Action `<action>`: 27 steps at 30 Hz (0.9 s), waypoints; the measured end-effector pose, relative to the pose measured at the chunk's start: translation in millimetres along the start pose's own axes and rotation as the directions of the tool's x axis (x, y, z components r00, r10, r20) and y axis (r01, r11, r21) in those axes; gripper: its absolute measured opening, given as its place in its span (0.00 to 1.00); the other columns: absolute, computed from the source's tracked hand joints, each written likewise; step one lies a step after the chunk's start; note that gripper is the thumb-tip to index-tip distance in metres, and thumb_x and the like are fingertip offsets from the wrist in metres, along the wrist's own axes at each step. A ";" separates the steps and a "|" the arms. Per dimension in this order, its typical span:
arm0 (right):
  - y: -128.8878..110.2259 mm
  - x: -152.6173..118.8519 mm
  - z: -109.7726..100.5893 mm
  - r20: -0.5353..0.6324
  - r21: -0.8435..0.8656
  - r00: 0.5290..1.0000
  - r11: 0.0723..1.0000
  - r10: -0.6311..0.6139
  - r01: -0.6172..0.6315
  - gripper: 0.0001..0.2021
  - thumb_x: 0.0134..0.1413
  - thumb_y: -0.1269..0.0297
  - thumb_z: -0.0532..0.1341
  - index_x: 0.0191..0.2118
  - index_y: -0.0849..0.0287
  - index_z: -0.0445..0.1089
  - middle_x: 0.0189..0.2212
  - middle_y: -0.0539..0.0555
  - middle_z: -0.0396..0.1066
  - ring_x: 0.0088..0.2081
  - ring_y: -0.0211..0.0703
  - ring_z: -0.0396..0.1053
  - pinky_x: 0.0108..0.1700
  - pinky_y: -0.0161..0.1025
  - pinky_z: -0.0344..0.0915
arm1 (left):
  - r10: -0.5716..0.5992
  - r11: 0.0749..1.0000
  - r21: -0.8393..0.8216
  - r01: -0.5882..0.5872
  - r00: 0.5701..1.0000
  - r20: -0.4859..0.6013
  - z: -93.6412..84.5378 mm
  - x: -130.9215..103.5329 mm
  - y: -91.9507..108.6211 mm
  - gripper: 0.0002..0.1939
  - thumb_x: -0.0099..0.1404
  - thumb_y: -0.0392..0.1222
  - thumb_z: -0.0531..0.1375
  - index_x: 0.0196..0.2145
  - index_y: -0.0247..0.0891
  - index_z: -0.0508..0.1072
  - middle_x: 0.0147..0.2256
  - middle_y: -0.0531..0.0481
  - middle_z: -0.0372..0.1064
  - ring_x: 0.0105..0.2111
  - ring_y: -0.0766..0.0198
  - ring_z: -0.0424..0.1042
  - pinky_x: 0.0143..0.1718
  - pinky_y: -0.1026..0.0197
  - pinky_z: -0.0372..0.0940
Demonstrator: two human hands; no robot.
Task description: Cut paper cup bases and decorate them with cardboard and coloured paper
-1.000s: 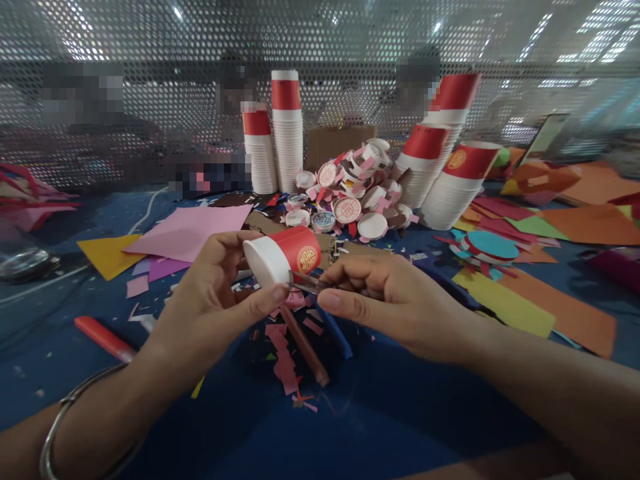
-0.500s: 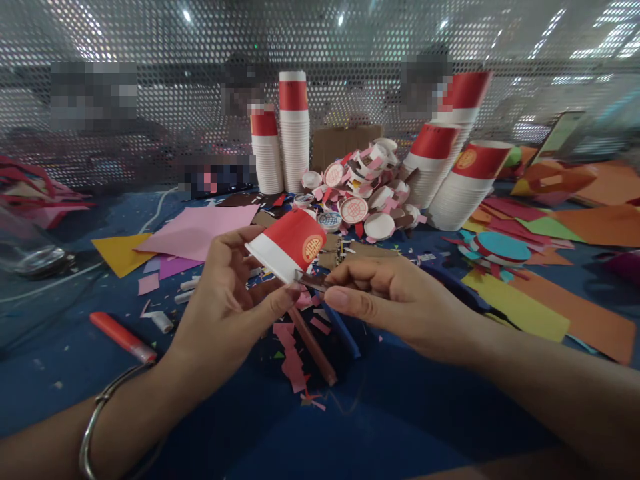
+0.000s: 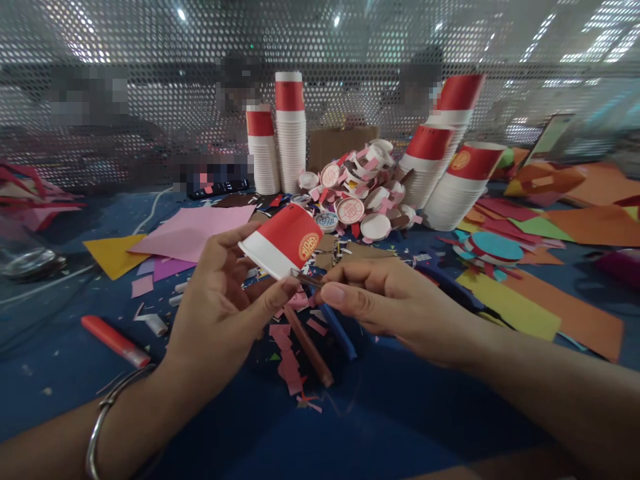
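Note:
My left hand (image 3: pixel 220 300) holds a red and white paper cup (image 3: pixel 284 241) tipped on its side, its rim toward the palm and a gold emblem facing right. Between the thumb and fingers of my right hand (image 3: pixel 380 293) is a small thin metal blade (image 3: pixel 306 279); its handle end is hidden by the fingers. The blade's tip meets the cup's white rim, close to my left thumb. Under the hands lie a brown marker (image 3: pixel 307 347), a blue marker (image 3: pixel 339 333) and pink paper scraps (image 3: pixel 287 360).
Stacked paper cups (image 3: pixel 290 133) stand at the back left, more leaning stacks (image 3: pixel 463 183) at the right. Between them is a heap of cut cup bottoms (image 3: pixel 363 193). Coloured paper sheets (image 3: pixel 565 303) lie right, a pink sheet (image 3: pixel 195 230) and a red marker (image 3: pixel 115 340) left.
The whole view has shifted slightly, so most things appear a little further left. Both hands keep their hold, and the blade stays at the cup's rim.

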State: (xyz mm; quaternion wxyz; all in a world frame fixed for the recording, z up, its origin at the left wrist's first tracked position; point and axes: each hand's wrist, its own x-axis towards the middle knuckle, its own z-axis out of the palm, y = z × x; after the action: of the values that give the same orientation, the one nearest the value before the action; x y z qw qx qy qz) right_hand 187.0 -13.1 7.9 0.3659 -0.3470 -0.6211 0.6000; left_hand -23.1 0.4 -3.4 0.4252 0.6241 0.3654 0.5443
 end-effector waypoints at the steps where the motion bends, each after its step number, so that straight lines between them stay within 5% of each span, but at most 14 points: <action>1: 0.6 0.3 0.5 0.001 0.024 1.000 1.000 0.009 -0.009 0.18 0.62 0.48 0.66 0.34 0.60 0.72 0.19 0.40 0.52 0.19 0.29 0.45 0.20 0.33 0.43 | 0.006 1.000 0.004 -0.006 1.000 -0.003 0.3 0.1 0.0 0.27 0.59 0.42 0.73 0.53 0.47 0.68 0.56 0.47 0.73 0.57 0.48 0.73 0.52 0.47 0.77; 9: 2.7 0.8 4.5 -0.031 0.085 0.997 0.994 0.067 -0.064 0.19 0.59 0.48 0.68 0.33 0.62 0.72 0.21 0.42 0.53 0.20 0.28 0.43 0.20 0.32 0.38 | 0.008 0.996 0.092 -0.004 0.999 -0.045 -0.4 0.2 -2.7 0.26 0.58 0.44 0.74 0.51 0.47 0.70 0.53 0.48 0.75 0.54 0.50 0.75 0.45 0.51 0.79; 16: 4.2 -0.3 6.1 -0.044 0.119 0.993 0.988 0.106 -0.100 0.20 0.60 0.49 0.68 0.30 0.61 0.68 0.21 0.42 0.51 0.19 0.26 0.44 0.18 0.31 0.36 | -0.056 0.990 0.128 0.053 0.998 0.027 1.0 2.3 -4.7 0.21 0.61 0.45 0.72 0.50 0.42 0.72 0.49 0.44 0.78 0.51 0.48 0.77 0.43 0.53 0.78; 22: 1.7 -0.7 7.3 -0.032 0.193 0.993 0.976 0.109 -0.101 0.18 0.60 0.52 0.68 0.30 0.61 0.66 0.21 0.41 0.49 0.19 0.25 0.42 0.18 0.30 0.36 | -0.082 0.996 0.017 0.082 0.996 -0.026 1.1 3.6 -5.0 0.33 0.57 0.44 0.74 0.52 0.43 0.60 0.47 0.43 0.77 0.48 0.52 0.79 0.40 0.55 0.78; 27: 3.6 0.7 7.9 -0.050 0.195 0.992 0.975 0.117 -0.105 0.19 0.59 0.50 0.69 0.30 0.61 0.67 0.20 0.40 0.49 0.18 0.25 0.42 0.18 0.30 0.36 | -0.071 0.997 -0.008 0.072 0.997 0.016 0.2 2.2 -4.7 0.22 0.61 0.42 0.72 0.43 0.45 0.61 0.42 0.48 0.79 0.43 0.55 0.80 0.40 0.54 0.77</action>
State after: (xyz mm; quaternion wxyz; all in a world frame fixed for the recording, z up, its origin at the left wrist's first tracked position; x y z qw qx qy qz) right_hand 179.7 -16.3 4.2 0.3823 -0.3623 -0.5285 0.6658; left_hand -22.6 4.1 -6.9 0.4499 0.6128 0.3818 0.5256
